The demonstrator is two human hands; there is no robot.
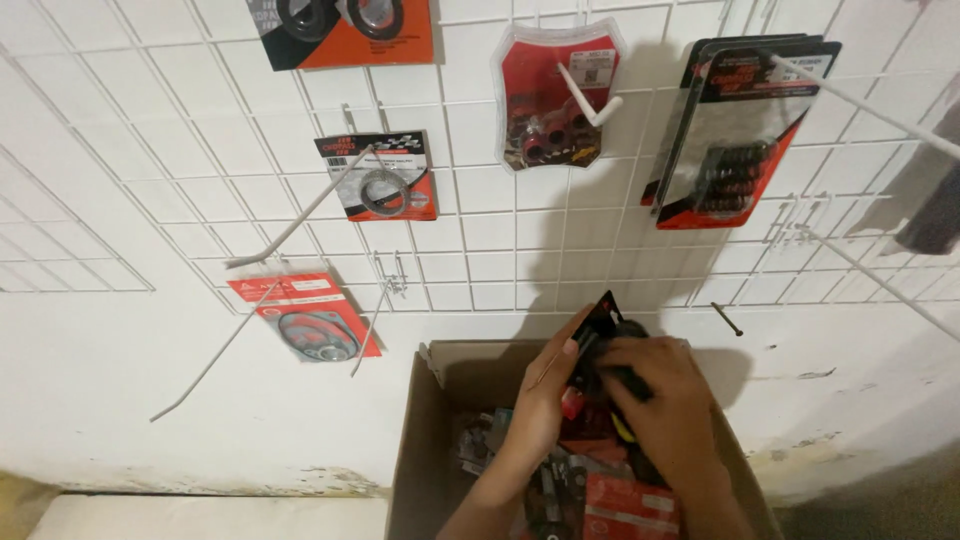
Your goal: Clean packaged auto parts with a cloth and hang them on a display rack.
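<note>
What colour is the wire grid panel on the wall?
White, seen in the head view: wire grid panel.

Both forearms reach up and forward; the left hand (545,385) and right hand (668,400) meet, fingers curled closed in a grip.

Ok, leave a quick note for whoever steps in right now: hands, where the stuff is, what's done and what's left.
Left hand and right hand: both grip one black carded packet, lifted over the open cardboard box.
Box: on the floor against the wall, with more red and black packets inside.
Done: five packets hang on the white wire grid, among them a red blister pack.
Left: the held packet is not on a hook; several long hooks are bare.
</note>
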